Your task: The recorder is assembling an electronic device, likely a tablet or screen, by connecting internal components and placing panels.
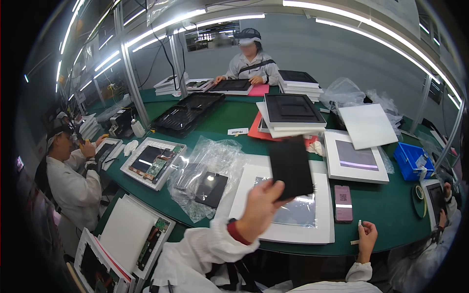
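Observation:
My left hand (258,209) grips a flat black panel (292,168) by its lower left corner, thumb on the near face. It is held up over a white-framed display (240,209), partly hiding it. To the right, my right hand (367,240) is closed in a pinch near the table's front edge. A small white piece (360,223) sticks up from its fingertips, its kind too small to tell. Just left of this hand a short pale strip (354,242) shows. A pink phone-like device (343,204) lies between the display and my right hand.
Left of the display, crumpled see-through plastic (205,156) lies around dark panels (211,189). An opened frame with circuit boards (154,162) is farther left. Stacked frames (295,110), a blue bin (413,161) and green tape (418,193) stand rightward. Co-workers (250,61) work around the table.

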`<action>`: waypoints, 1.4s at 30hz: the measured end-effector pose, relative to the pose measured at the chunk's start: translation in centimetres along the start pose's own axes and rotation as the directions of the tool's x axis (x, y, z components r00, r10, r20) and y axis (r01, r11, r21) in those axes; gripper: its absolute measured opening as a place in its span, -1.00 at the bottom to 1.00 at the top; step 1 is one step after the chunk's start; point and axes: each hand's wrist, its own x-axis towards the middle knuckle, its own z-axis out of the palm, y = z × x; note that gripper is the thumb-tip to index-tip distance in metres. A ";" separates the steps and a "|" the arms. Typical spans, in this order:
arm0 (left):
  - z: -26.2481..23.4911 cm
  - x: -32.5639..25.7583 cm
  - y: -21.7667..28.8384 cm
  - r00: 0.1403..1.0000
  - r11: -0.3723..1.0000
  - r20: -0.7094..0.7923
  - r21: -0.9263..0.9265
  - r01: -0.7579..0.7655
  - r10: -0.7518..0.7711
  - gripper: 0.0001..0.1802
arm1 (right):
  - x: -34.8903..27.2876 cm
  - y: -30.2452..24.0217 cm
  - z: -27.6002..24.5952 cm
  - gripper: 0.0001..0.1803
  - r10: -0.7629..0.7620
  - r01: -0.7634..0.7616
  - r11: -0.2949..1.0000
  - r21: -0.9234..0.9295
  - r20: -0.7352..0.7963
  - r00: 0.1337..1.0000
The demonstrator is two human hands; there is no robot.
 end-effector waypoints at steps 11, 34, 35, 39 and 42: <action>-18.8 11.6 9.3 0.884 0.758 -0.459 0.608 0.236 0.093 -0.72 | -0.5 -0.4 0.2 -0.82 0.011 -0.010 0.999 -0.033 0.032 0.999; -18.5 -1.4 5.9 0.908 -0.672 0.374 0.625 -0.396 -0.187 -0.25 | -1.9 -1.6 0.4 -0.86 -0.001 0.001 1.000 -0.018 0.042 0.999; -18.3 -1.3 6.0 0.907 -0.659 0.380 0.638 -0.399 -0.181 -0.26 | -1.9 -1.5 0.3 -0.86 -0.002 0.003 0.999 -0.035 0.038 0.999; -16.9 -1.7 7.0 0.909 -0.658 0.408 0.662 -0.360 -0.086 -0.34 | -1.9 -1.6 0.4 -0.85 0.004 -0.002 0.999 -0.042 0.046 0.999; -16.8 -1.6 7.6 0.898 -0.636 0.432 0.717 -0.285 0.085 -0.55 | -1.9 -1.4 0.3 -0.86 -0.004 0.006 0.999 -0.037 0.049 0.999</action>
